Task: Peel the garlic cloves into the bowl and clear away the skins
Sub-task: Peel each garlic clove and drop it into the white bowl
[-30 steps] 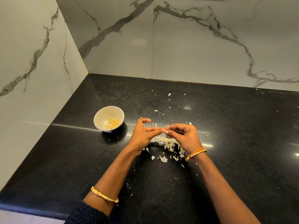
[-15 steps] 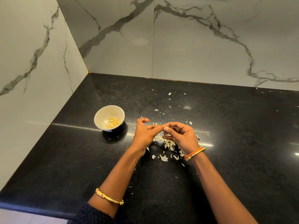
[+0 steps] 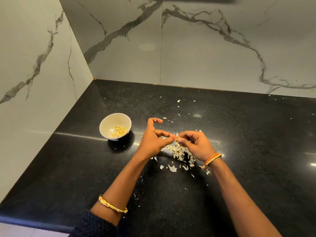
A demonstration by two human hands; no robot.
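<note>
Pinching one garlic clove (image 3: 176, 138) between them, the left hand (image 3: 153, 142) and right hand (image 3: 196, 146) meet above the skins (image 3: 183, 155) — bowl (image 3: 109, 122) of peeled cloves (image 3: 118, 131) just left.

A single head-worn wide-angle view looks forward and steeply down from above the person's own forearms onto a black countertop (image 3: 239, 151) set in a corner of marble walls (image 3: 213, 53), close enough that both arms enter from the bottom edge, with no second view overlapping.
</note>
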